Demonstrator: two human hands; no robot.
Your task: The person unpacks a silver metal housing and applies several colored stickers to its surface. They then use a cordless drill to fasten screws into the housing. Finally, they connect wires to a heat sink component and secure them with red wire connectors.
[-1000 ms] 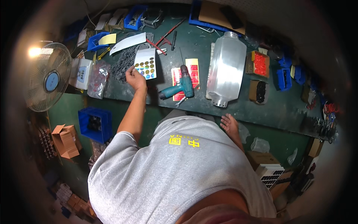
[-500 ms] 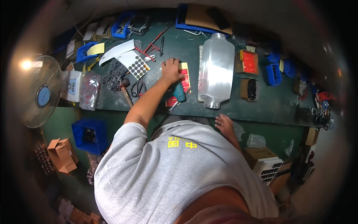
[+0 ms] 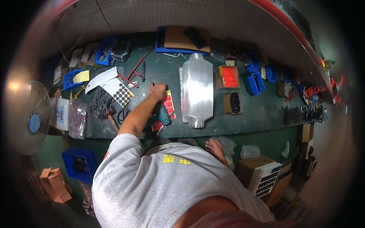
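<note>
My left hand is closed low over the green bench, its fingers curled. A thin dark tip pokes out beyond them; what they grip is mostly hidden. Just below that hand lies a teal tool with a metal end toward the bench's near edge. Under it are red-and-yellow label sheets. To the right rests a large silver metal canister, a neck at each end. My right hand hangs in front of the bench edge, fingers loosely bent and apart, holding nothing.
Left of my arm lie a sheet of round stickers, a heap of grey metal pieces and a hammer. Right of the canister stand boxes of red parts and black parts. A fan is at far left.
The view has tilted up, showing more wall and shelf. My left hand's fingers, spread on the bench before, are now curled in. The right hand stays off the bench.
</note>
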